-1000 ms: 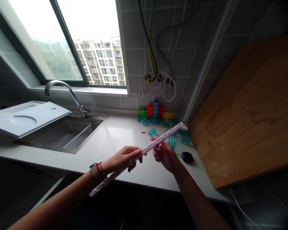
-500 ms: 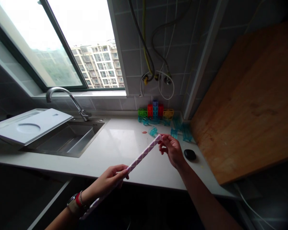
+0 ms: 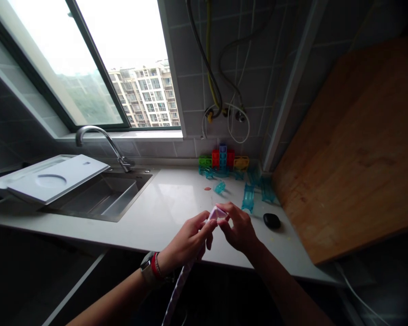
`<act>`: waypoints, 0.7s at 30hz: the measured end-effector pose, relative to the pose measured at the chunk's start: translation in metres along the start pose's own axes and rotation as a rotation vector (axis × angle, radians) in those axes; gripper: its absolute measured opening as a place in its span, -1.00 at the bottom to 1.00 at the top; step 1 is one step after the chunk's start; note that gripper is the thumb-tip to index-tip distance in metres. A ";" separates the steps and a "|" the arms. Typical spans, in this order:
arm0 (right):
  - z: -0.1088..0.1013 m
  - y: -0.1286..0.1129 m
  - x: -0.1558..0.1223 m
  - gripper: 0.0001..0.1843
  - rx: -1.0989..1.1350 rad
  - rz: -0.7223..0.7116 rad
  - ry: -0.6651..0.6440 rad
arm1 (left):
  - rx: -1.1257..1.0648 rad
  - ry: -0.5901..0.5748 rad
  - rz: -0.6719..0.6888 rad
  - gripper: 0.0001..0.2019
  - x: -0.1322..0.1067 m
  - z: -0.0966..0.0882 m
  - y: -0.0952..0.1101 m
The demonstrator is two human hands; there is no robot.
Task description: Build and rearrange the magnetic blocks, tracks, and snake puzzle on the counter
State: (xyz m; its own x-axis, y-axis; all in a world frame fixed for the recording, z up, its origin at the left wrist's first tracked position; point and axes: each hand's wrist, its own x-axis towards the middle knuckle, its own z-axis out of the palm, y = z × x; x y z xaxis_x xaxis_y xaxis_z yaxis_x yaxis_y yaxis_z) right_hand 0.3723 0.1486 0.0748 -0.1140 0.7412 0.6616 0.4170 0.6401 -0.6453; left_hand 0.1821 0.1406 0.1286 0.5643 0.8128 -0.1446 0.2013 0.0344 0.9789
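A long pink and white snake puzzle [image 3: 177, 290], made of wedge-shaped segments, runs down from my hands past the counter's front edge. My left hand [image 3: 190, 237] is closed round it near its upper end. With thumb and fingers, my right hand [image 3: 240, 228] grips the tip, where the last segments form a bent, pointed corner. Part of the puzzle is hidden behind my left hand and wrist. Both hands are close together above the front of the white counter [image 3: 170, 213].
Turquoise clear plastic track pieces [image 3: 248, 198] lie behind my right hand, with coloured blocks [image 3: 222, 157] against the wall. A black rounded object [image 3: 271, 221] sits at right, near a leaning wooden board [image 3: 357, 154]. Left are a sink [image 3: 102, 194], a faucet [image 3: 104, 136] and a white panel [image 3: 57, 179].
My left hand has slid up and right along the snake puzzle, close to my right hand. The stretch between the hands has shortened and now bends, while the lower part hangs more steeply.
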 end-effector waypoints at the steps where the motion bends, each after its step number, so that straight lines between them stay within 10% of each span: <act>1: -0.004 0.003 0.001 -0.65 -0.044 -0.051 -0.022 | 0.002 -0.007 -0.009 -0.61 0.000 0.001 0.002; 21: 0.004 0.004 -0.004 -0.53 -0.171 -0.184 -0.185 | 0.007 -0.071 -0.108 -0.56 -0.008 -0.005 0.007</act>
State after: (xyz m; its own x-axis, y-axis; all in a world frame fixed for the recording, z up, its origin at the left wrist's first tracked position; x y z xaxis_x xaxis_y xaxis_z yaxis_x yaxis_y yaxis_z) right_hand 0.3706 0.1494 0.0679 -0.3574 0.6500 0.6706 0.5176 0.7356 -0.4371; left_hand 0.1749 0.1374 0.1377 0.5945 0.7612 -0.2593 0.2695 0.1152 0.9561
